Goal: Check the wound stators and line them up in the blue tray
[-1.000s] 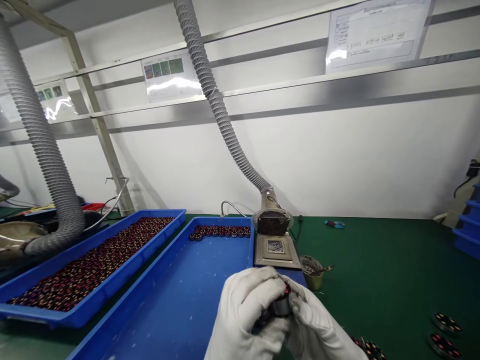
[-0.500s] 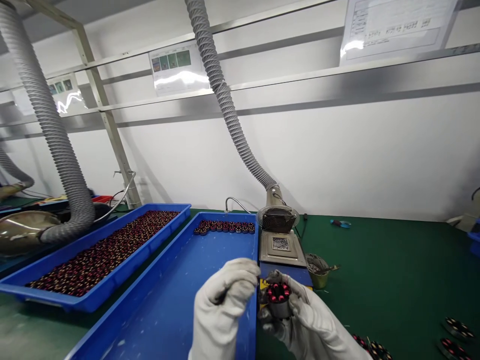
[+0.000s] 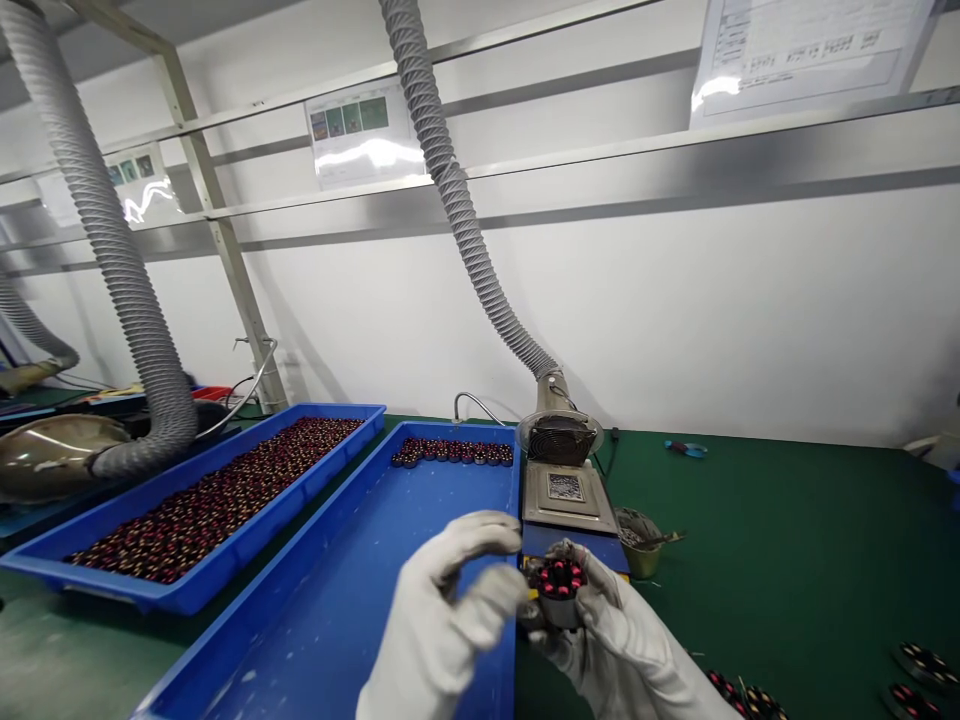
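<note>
My right hand (image 3: 616, 628), in a white glove with greyed fingertips, grips a round motor stator (image 3: 559, 594) between thumb and fingers. Pink-red windings ring its top, and its side is plain dark grey. To the left, my gloved left hand (image 3: 450, 610) hovers over the blue tray's right side. Its thumb and fingers are apart, with nothing visible between them. Behind the right hand stands a solder pot (image 3: 566, 490) with a square opening in its metal top.
Rows of stators (image 3: 454, 452) line the far end of the near blue tray (image 3: 315, 600). A second blue tray (image 3: 187, 598) is full of them. A suction hose (image 3: 480, 250) hangs over the pot. A small cup (image 3: 641, 550), pliers (image 3: 685, 449) and loose stators (image 3: 926, 663) lie rightward.
My left hand's thumb and fingers have spread from a pinch. The right hand keeps its hold on the stator, almost in the same place. The view has shifted slightly.
</note>
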Available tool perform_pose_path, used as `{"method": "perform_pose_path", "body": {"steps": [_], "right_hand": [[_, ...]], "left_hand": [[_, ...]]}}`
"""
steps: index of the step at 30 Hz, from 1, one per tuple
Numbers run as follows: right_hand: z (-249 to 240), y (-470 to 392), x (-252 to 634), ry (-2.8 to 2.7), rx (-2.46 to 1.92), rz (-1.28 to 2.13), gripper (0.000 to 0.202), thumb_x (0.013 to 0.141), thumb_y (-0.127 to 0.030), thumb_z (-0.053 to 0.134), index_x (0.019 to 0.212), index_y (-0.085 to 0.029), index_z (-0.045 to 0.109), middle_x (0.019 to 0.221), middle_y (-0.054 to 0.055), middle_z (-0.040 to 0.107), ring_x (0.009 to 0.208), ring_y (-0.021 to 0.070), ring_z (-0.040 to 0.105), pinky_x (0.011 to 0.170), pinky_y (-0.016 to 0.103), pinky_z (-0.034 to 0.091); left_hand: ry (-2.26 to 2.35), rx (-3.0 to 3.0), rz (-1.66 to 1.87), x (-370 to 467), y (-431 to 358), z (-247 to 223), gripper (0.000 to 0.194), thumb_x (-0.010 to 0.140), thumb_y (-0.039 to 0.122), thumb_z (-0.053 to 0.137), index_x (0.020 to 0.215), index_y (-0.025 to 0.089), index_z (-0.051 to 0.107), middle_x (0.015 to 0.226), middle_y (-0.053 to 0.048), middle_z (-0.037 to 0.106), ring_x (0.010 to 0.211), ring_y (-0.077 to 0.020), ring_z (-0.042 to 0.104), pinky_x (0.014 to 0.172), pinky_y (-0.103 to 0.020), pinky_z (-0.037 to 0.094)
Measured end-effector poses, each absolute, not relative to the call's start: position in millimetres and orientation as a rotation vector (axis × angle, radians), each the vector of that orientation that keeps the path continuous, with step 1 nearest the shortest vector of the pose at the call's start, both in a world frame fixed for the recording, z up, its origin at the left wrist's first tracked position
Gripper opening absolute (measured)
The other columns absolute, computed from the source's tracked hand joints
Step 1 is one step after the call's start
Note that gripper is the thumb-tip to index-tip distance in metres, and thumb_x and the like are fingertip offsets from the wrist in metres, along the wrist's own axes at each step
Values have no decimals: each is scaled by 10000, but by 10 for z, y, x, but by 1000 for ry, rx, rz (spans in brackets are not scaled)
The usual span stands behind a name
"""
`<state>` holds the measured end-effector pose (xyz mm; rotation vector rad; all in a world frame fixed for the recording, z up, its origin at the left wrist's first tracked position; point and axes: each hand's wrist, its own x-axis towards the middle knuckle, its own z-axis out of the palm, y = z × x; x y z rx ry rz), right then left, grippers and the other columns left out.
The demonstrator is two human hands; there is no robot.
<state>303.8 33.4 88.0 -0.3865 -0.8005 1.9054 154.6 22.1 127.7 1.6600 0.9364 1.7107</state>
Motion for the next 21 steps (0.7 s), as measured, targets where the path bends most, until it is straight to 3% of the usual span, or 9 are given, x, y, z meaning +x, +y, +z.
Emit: {"method": "perform_pose_path", "body": {"steps": [2,4,7,11,14,18,21], "right_hand": [[904,325,3009,-783,-383,1897,374,599,-289,831,911,-209,642,871,45,686,783,201,665,759,378,527],[937,311,2987,-769,-369,1919,354,600,-246,832,905,-212,656,864,30,683,793,179,657,754,334,527],[1004,262,3009,-741,-335,1984,315,619,-244,825,893,-208,675,857,26,693,770,155,660,710,283,527],[1105,182,3086,-700,-287,2044,267,672,-303,792,905,-213,700,858,27,723,747,135,680,629,215,516],[1130,176,3083,-669,-265,2082,246,650,-272,807,870,-209,717,844,13,731,716,116,675,635,202,510],[1079,221,3033,-669,-289,2118,241,640,-241,811,858,-212,713,770,9,726,705,143,674,677,255,523],[1055,233,3046,-680,-282,2127,275,620,-290,823,857,-203,714,828,42,740,738,155,688,657,239,521]], "left_hand": [[874,1818,1598,1602,226,1277,225,615,148,741,816,248,758,915,-57,740,850,-223,683,786,-241,540],[741,1855,1665,1677,243,1249,102,676,265,753,776,252,763,809,-59,749,802,-224,682,757,-260,549],[660,1734,1822,1686,261,1209,146,727,394,722,686,257,752,658,-29,729,707,-207,667,698,-261,553],[773,1585,1790,1533,253,1250,85,705,303,740,777,258,748,844,-36,740,841,-225,670,770,-282,539],[763,1785,1534,1537,266,1269,324,607,308,795,921,247,742,1007,-77,718,935,-265,652,848,-314,517],[617,1665,1744,1666,302,1194,84,688,329,751,667,247,755,698,-39,736,722,-215,670,748,-286,542],[622,1476,1891,1633,269,1178,98,749,286,694,670,247,738,718,-22,731,763,-213,668,764,-300,537]]}}
